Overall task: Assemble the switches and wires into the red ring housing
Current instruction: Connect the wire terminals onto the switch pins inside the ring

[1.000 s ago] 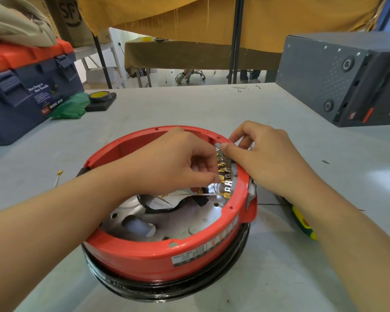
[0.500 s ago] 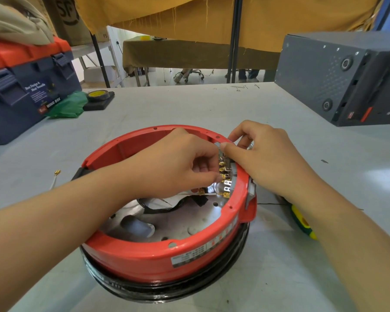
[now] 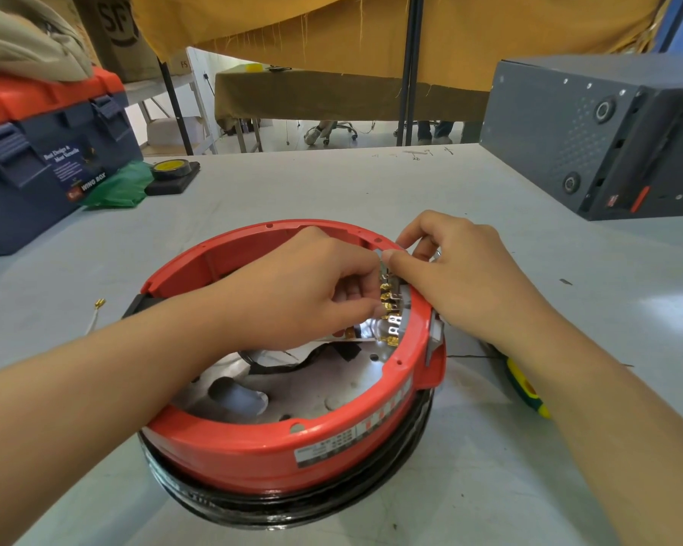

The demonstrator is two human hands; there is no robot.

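You are showing two bare arms with no sleeves on them. Your left hand (image 3: 292, 285) is wearing nothing. Your right hand (image 3: 462, 269) is wearing a small shiny ring (image 3: 437, 253) on one finger.

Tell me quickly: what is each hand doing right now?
Left hand: fingers curled, pinching at the brass terminals.
Right hand: fingers curled, pinching the switch block at the red ring housing rim.

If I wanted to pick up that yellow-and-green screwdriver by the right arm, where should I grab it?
Grip the yellow-and-green handle, the only part showing. Come from above on its near right side, since the right forearm crosses over its far end and the red ring housing stands close on its left.
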